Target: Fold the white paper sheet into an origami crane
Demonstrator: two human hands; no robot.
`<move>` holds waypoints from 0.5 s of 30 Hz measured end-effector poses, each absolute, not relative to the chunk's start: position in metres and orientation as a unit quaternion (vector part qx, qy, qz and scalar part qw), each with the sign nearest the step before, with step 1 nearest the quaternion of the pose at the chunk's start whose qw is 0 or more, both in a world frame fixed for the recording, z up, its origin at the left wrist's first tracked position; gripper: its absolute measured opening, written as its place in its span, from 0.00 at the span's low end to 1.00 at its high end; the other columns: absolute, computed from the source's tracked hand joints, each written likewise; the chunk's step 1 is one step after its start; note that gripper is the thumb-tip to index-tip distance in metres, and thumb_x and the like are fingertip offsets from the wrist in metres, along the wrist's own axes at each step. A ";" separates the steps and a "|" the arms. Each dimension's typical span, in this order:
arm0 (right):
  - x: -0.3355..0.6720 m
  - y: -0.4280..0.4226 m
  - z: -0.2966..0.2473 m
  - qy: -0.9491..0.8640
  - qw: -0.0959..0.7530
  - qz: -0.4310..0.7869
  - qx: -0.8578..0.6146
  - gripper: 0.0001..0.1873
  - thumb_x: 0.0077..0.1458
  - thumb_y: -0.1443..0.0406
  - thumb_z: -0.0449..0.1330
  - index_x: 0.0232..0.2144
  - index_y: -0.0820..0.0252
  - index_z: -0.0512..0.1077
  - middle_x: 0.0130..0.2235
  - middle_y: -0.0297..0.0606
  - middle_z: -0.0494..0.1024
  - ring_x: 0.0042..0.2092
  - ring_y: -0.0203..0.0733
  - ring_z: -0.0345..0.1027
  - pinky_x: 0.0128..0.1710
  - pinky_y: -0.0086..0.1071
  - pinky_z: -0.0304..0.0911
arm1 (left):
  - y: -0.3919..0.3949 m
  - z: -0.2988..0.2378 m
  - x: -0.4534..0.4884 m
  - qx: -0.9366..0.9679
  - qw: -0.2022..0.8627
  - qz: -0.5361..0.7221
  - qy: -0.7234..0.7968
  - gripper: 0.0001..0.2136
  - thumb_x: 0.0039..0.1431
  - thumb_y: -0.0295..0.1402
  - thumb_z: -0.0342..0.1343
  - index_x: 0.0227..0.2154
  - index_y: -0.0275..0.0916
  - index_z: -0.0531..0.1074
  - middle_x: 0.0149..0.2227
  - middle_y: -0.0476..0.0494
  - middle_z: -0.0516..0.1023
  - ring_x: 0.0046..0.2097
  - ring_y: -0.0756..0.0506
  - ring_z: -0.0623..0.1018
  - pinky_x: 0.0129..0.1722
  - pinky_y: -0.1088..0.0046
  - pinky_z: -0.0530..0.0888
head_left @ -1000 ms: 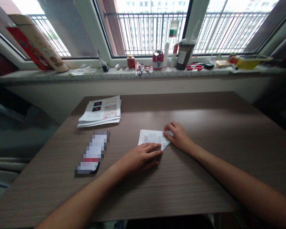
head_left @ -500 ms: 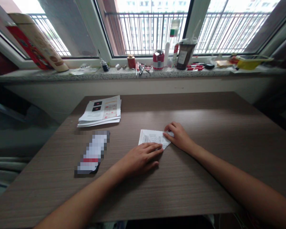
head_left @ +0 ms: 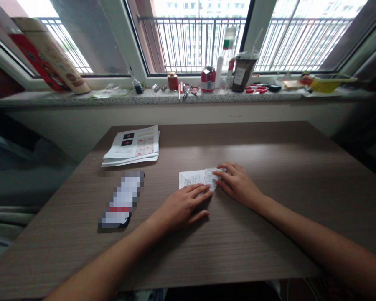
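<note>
A small printed paper slip [head_left: 194, 179], partly folded, lies on the brown wooden table [head_left: 269, 234] near its middle. My left hand [head_left: 183, 205] rests flat on the slip's near edge, fingers stretched out and pressing it down. My right hand [head_left: 238, 184] lies at the slip's right end, its fingertips on the folded corner. Neither hand lifts the paper off the table.
A phone [head_left: 123, 200] with a blurred screen lies left of the slip. A stack of printed leaflets [head_left: 133, 146] sits at the table's far left. The windowsill [head_left: 81, 98] holds a red can [head_left: 208, 79], bottles, a dark drink cup [head_left: 242, 71], small tools and a yellow tray [head_left: 329, 81].
The slip has shifted a little left and turned, its right corner folded over. My right hand slid left along it; my left hand moved slightly left with the paper.
</note>
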State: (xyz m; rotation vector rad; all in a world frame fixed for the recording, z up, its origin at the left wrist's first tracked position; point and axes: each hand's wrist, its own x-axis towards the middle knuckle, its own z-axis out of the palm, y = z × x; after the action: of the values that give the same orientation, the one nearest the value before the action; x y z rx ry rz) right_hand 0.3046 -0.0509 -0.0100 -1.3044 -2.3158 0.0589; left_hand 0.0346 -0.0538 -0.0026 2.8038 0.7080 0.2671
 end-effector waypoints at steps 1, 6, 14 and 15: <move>0.306 -0.058 -0.009 -0.857 0.229 0.033 -0.460 0.15 0.68 0.61 0.58 0.55 0.50 0.74 0.56 0.45 0.74 0.59 0.54 0.65 0.58 0.51 0.63 | -0.054 -0.002 0.034 0.958 0.120 0.092 0.242 0.27 0.71 0.45 0.53 0.68 0.42 0.60 0.69 0.37 0.63 0.68 0.35 0.66 0.66 0.53 0.66; 0.310 -0.089 -0.012 -0.893 0.203 0.073 -0.395 0.17 0.69 0.62 0.56 0.58 0.47 0.73 0.55 0.43 0.77 0.56 0.51 0.71 0.54 0.50 0.69 | -0.052 0.000 0.032 0.958 0.141 0.104 0.226 0.27 0.71 0.45 0.54 0.68 0.43 0.61 0.69 0.39 0.63 0.69 0.37 0.65 0.67 0.55 0.65; 0.309 -0.093 -0.015 -0.899 0.183 0.055 -0.393 0.18 0.70 0.61 0.55 0.59 0.51 0.72 0.58 0.45 0.76 0.59 0.52 0.70 0.57 0.51 0.69 | -0.051 0.002 0.027 0.959 0.144 0.097 0.223 0.23 0.72 0.44 0.53 0.67 0.49 0.64 0.69 0.41 0.63 0.67 0.35 0.66 0.65 0.51 0.67; 0.309 -0.092 -0.015 -0.900 0.184 0.054 -0.391 0.18 0.70 0.62 0.55 0.59 0.51 0.72 0.59 0.45 0.76 0.59 0.52 0.70 0.57 0.51 0.69 | -0.051 0.002 0.027 0.960 0.141 0.095 0.225 0.23 0.72 0.45 0.53 0.67 0.49 0.64 0.69 0.41 0.64 0.67 0.35 0.67 0.65 0.50 0.67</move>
State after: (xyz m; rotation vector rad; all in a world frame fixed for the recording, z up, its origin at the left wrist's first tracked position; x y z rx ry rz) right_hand 0.3094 -0.0922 -0.0146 -1.1027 -2.5391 0.1520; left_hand 0.0274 -0.0509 0.0016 2.7712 0.6493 0.2740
